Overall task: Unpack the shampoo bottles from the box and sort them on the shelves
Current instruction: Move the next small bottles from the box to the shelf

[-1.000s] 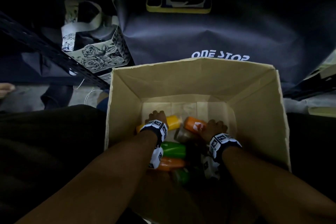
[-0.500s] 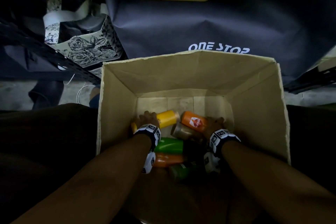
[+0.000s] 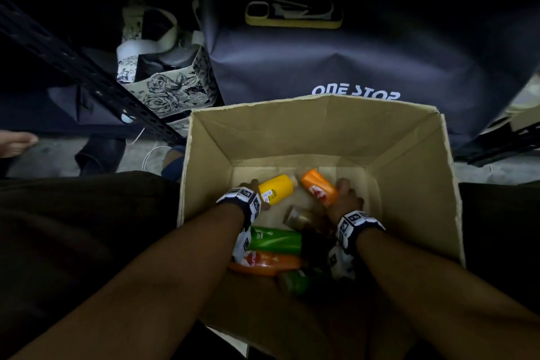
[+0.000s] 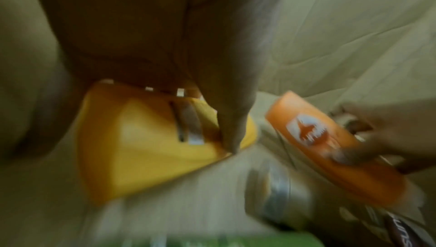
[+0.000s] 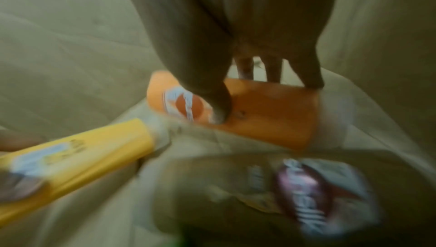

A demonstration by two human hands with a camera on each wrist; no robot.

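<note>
An open cardboard box stands in front of me with several shampoo bottles lying in it. My left hand grips a yellow bottle near its bottom end. My right hand grips an orange bottle, thumb across its label. A brownish bottle lies between the hands. Nearer me lie a green bottle, another orange bottle and a dark green one.
Behind the box hangs a dark cover printed ONE STOP, with a yellow-cased phone on top. A flowered tote bag and a black perforated shelf post stand at left. A bare foot shows at the far left edge.
Both hands have closed round their bottles and lifted them; the yellow and orange bottles now tilt up with their tops toward the far wall. The head view shifted slightly.
</note>
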